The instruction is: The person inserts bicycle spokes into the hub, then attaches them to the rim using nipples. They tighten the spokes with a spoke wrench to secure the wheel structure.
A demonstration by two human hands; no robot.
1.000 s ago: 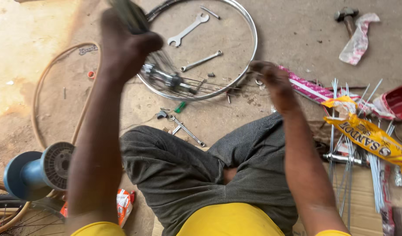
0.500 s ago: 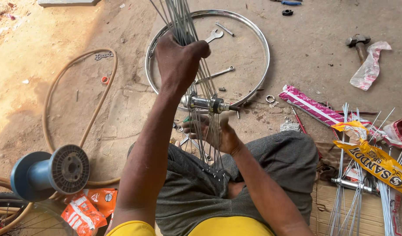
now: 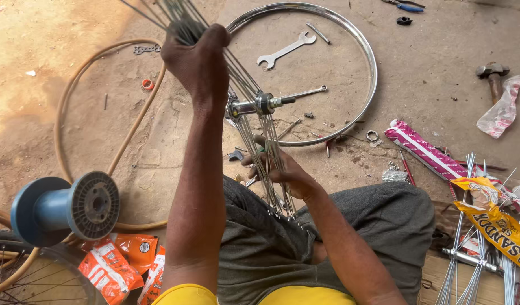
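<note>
nearest the camera, grey cloth trousers (image 3: 350,237) are covering the person's folded legs, with a yellow hem at the bottom edge. at about 8 o'clock, crinkled orange foil packets (image 3: 116,262) are lying on the dirt floor (image 3: 56,113) beside a spoked wheel (image 3: 22,277), and a blue plastic spool (image 3: 68,209) with a ribbed grey flange is resting on its side just above them. at 4 o'clock, loose thin steel spokes (image 3: 474,260) are fanning out under a yellow printed wrapper (image 3: 497,226).

the right hand (image 3: 282,169) is reaching into the lower ends of a bundle of spokes (image 3: 265,152), its fingers curling narrowly around several of the thin wires just over the knee. these wires are running up through a shiny metal hub (image 3: 254,105) with a protruding axle, hanging in the air at centre. the left hand (image 3: 198,56) is raised toward 11 o'clock, its grip closing tight as a fist around the gathered upper ends of the same spokes.

further out, a tan rubber loop (image 3: 110,107) is curving over the dusty floor at 10 o'clock. a bright chromed round rim (image 3: 373,68) is lying flat at 1 o'clock, with a flat open-ended wrench (image 3: 285,51) inside it. at 3 o'clock a pink striped packet (image 3: 423,149) is lying; beyond it, a hammer (image 3: 493,76) is lying partly under a crumpled clear plastic bag (image 3: 503,110).
</note>
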